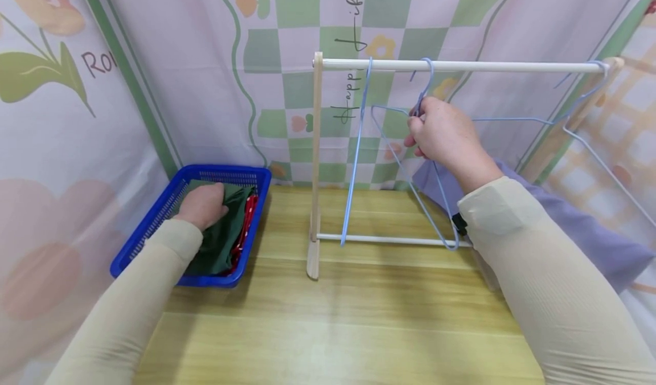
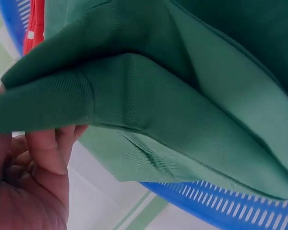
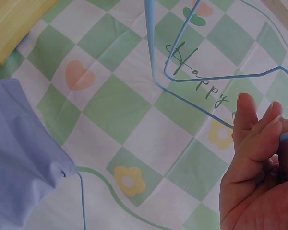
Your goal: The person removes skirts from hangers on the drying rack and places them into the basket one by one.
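Right hand [image 1: 446, 133] pinches hanger [image 1: 411, 184] — hook [image 1: 432, 70] up, long axis across the rail [image 1: 512, 66] — left hand [image 1: 203, 205] pinches green cloth [image 1: 217, 248].

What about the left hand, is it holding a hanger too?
No, the left hand pinches green cloth at the blue basket, while only the right hand holds a hanger.

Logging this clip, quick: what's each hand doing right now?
Left hand: closed, holding the green cloth.
Right hand: closed, holding a blue hanger.
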`<state>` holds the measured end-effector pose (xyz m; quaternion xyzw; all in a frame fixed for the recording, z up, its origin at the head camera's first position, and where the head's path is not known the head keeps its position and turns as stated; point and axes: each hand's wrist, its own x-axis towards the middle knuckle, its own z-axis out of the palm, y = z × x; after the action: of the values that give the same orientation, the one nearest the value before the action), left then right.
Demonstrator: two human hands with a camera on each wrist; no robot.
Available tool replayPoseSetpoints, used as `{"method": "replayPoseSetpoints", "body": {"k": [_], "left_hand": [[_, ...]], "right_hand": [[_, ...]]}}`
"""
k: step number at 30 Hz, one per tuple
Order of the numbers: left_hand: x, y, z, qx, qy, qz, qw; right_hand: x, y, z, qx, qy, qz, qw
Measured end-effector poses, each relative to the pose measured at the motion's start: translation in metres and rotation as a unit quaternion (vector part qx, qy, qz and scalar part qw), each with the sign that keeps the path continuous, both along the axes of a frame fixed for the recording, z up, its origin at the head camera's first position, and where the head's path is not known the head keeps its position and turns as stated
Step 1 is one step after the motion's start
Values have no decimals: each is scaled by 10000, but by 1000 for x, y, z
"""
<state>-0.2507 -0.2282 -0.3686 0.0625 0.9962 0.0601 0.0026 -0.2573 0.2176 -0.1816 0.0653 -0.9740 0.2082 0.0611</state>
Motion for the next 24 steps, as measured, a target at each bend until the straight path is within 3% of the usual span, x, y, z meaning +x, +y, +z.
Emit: {"method": "replayPoseSetpoints", "body": {"k": [4, 11, 13, 20, 24], "left_hand": [[1, 4, -3, 10, -260, -91, 9996], [3, 11, -4, 25, -1149, -241, 9931], [4, 12, -5, 73, -1183, -269, 9926], [5, 12, -9, 21, -796, -393, 9960], [5, 14, -10, -132, -1092, -401, 9931]], "right_hand": [[0, 0, 0, 10, -3, 2, 10000], [1, -1, 1, -18, -53, -13, 10000], [1, -1, 1, -26, -69, -25, 10000], [1, -1, 1, -18, -58, -22, 10000], [2, -1, 1, -47, -61, -28, 10000]]}}
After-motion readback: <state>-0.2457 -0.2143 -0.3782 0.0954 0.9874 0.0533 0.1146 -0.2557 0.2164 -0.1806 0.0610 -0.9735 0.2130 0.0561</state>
